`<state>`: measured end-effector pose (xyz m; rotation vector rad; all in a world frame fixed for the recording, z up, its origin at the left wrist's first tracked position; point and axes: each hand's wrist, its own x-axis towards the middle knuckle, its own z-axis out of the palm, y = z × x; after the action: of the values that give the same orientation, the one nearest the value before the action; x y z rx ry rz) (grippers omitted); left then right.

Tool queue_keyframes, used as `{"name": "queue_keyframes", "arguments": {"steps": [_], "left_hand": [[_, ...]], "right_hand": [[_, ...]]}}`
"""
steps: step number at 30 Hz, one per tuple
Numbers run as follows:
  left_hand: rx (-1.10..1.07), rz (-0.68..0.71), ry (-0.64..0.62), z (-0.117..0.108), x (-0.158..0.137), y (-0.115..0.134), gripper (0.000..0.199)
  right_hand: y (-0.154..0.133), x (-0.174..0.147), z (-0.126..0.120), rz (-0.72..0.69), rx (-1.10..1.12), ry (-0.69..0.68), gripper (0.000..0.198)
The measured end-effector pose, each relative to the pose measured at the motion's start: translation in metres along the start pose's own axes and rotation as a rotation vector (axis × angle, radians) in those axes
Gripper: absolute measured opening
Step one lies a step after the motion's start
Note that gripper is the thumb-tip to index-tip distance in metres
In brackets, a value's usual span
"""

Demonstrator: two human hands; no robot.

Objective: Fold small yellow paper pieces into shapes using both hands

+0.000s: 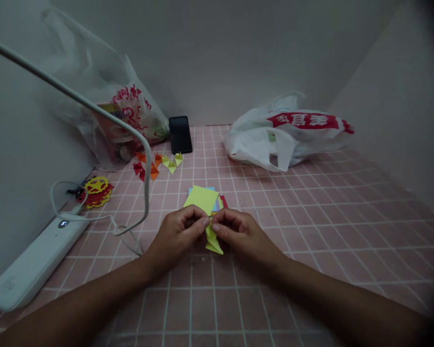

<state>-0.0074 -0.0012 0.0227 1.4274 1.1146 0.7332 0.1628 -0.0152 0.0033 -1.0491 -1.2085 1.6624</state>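
Observation:
Between my two hands is a small piece of folded yellow paper (213, 241), its pointed lower end hanging down above the pink checked tabletop. My left hand (183, 232) is closed, thumb and forefinger pinching the paper's upper left side. From the other side, my right hand (237, 230) pinches the same paper, its fingertips nearly touching the left ones. The paper's top part is hidden by my fingers. Just beyond my hands lies a stack of coloured square sheets, with a yellow sheet (202, 198) on top and blue, purple and red edges showing.
Folded paper pieces in red, orange (155, 171) and yellow (171, 165) lie at the back left, near a black phone (181, 135). Plastic bags (130, 115) (267, 140) stand behind. A white power strip (36, 260), a cable (146, 183) and yellow-red cutouts (97, 185) occupy the left.

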Motion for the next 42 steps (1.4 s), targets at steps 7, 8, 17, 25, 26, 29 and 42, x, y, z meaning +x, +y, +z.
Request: {"name": "queue_keyframes", "arguments": {"steps": [7,8,17,25,26,29,42], "left_hand": [[-0.017,0.047,0.022,-0.001,0.0013,0.0008,0.019],[-0.013,0.055,0.025,-0.0011,0.0014,0.0004,0.018],[0.144,0.154,0.055,-0.0011,-0.0007,-0.0018,0.015],[0.192,0.188,0.031,-0.0015,-0.0008,-0.0028,0.015],[0.171,0.169,0.021,-0.0014,-0.0005,-0.0029,0.016],[0.091,0.098,-0.017,-0.0015,0.0009,-0.0035,0.016],[0.17,0.138,0.015,-0.0011,-0.0004,-0.0012,0.014]], "right_hand": [[-0.0002,-0.0002,-0.0005,0.097,0.136,-0.038,0.029],[-0.0005,-0.0001,-0.0002,0.098,0.131,-0.037,0.029],[-0.0013,-0.0013,0.0022,0.097,0.141,-0.036,0.024],[-0.0011,-0.0011,0.0031,0.061,0.065,-0.011,0.02],[-0.0012,-0.0009,0.0034,0.065,0.063,-0.005,0.02],[-0.0009,-0.0002,0.0042,0.062,0.043,0.019,0.02],[-0.0032,-0.0042,0.0042,-0.07,-0.182,0.021,0.015]]}}
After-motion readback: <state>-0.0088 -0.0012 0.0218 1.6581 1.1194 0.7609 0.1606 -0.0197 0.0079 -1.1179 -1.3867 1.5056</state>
